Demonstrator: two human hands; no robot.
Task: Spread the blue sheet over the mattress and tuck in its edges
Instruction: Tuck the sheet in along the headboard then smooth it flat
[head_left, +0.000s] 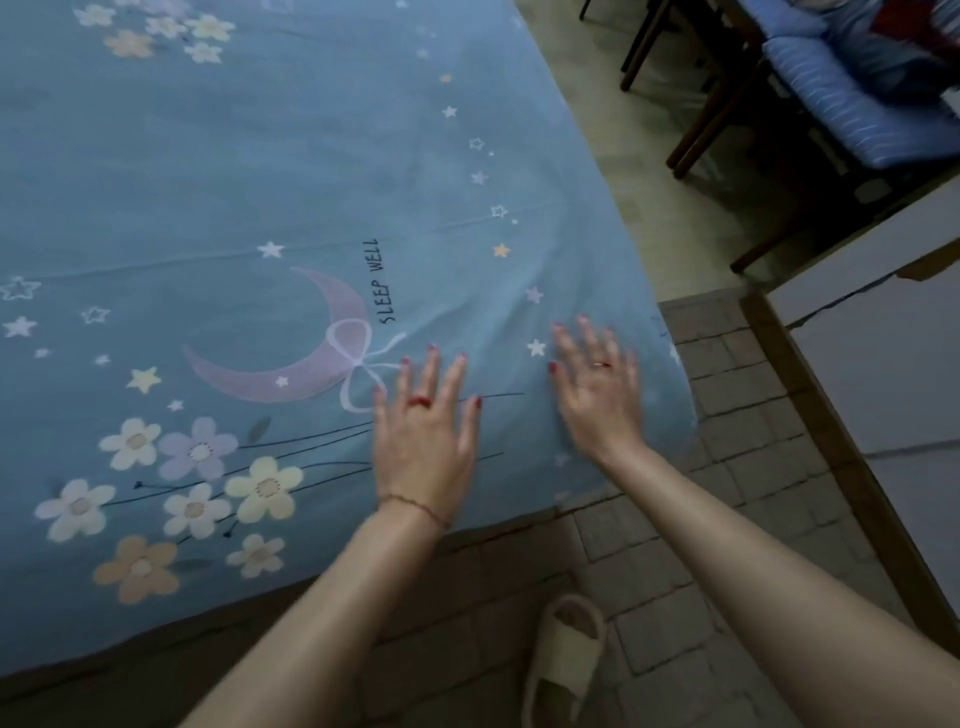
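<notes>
The blue sheet (249, 171), printed with flowers, stars, a pink moon and the words SLEEP WELL, lies spread flat over the mattress and fills the left and middle of the view. Its near corner hangs rounded over the bed's corner at the right. My left hand (426, 441) rests palm down on the sheet beside the moon's bow, fingers spread. My right hand (597, 384) lies palm down near the corner, fingers apart, slightly blurred. Neither hand holds any cloth. Soft creases run from the corner up toward the middle.
A tiled floor (727, 493) runs along the bed's near and right sides. A pale slipper (566, 654) shows at the bottom. A white cabinet or board (883, 364) stands at the right. Dark wooden chairs with blue striped cushions (841, 104) sit at the top right.
</notes>
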